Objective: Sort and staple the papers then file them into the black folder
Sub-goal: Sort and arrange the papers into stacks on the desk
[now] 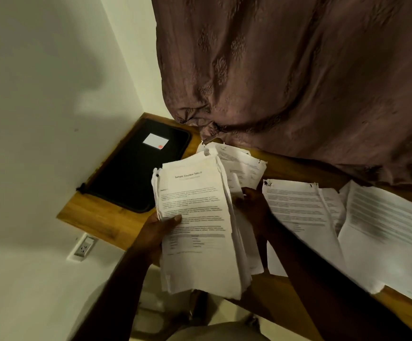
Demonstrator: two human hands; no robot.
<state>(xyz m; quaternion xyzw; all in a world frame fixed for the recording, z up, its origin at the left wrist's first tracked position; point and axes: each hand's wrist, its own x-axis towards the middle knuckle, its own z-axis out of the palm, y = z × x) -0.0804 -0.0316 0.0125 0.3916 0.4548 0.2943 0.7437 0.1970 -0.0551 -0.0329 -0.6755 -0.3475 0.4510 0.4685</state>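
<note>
So: left hand (159, 233) grips the paper stack (197, 242) at its lower left edge, thumb on the top sheet and fingers underneath. The stack is lifted off the desk (101, 217) and tilted, printed side up, with torn top corners. The right hand (251, 205) is at the stack's right edge, fingers in among the sheets. Can't tell whether it pinches a page or only touches; the paper hides the fingertips.

The black folder (136, 173) lies flat and closed in the desk's left corner against the wall, just left of the held stack and not touched by either hand. It has a white label (155, 140) with a red dot on its cover.

More papers are on the desk: one pile (241, 163) behind the stack, another (298, 210) right of the right hand, and a blurred sheet (382, 232) further right overhanging the desk edge. A brown curtain (298, 70) hangs over the desk's far side. There's a wall socket (84, 247) below the desk.
</note>
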